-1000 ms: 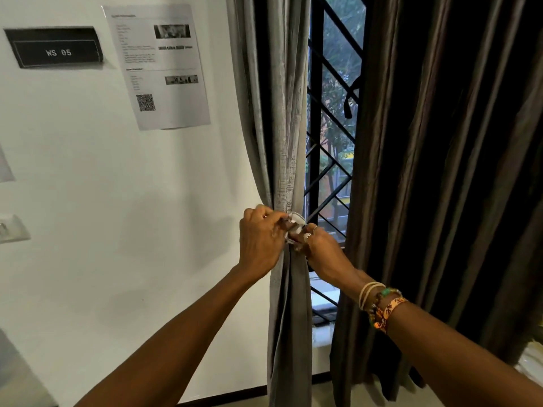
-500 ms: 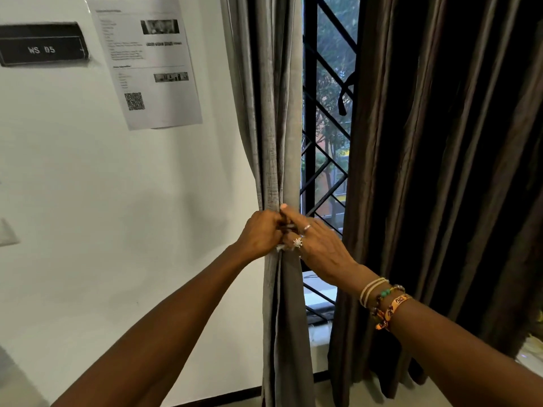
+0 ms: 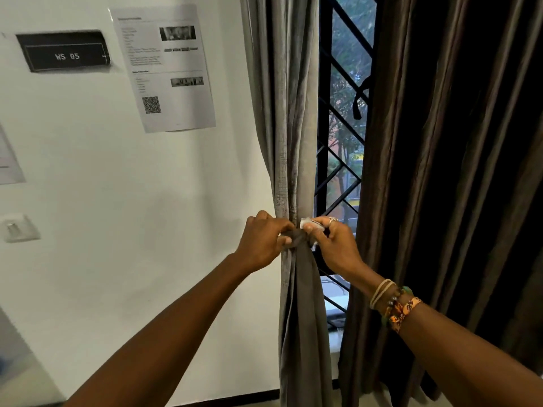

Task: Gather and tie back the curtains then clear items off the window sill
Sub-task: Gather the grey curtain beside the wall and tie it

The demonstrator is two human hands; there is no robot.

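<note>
Filling the left side of my view, the white wall (image 3: 147, 201) is running up to the window. The dark brown curtain (image 3: 440, 171) is hanging in deep folds over the window's right side, loose and untied. The grey curtain (image 3: 293, 113) is hanging at the wall's right edge, gathered into a narrow bunch. Between the two curtains the black window grille (image 3: 338, 148) is showing, with trees behind it. Low in that gap a pale strip of window sill (image 3: 335, 340) is peeking out; I cannot tell what is lying on it.

Near the wall's top edge a printed sheet (image 3: 164, 69) with a QR code is hanging, a black plate (image 3: 64, 52) reading WS 05 to its left, and a pale switch (image 3: 17, 230) lower, by the left edge.

I am reaching both arms to the bunch's pinched waist. My left hand (image 3: 261, 242) is curling its fingers tight on the dark tie band (image 3: 296, 237) wrapping the grey curtain, at the bunch's left side. My right hand (image 3: 335, 245), wearing bracelets (image 3: 393, 304), is pinching a small white piece (image 3: 307, 222) at the band's right end between thumb and forefinger, just beside my left fingertips.
</note>
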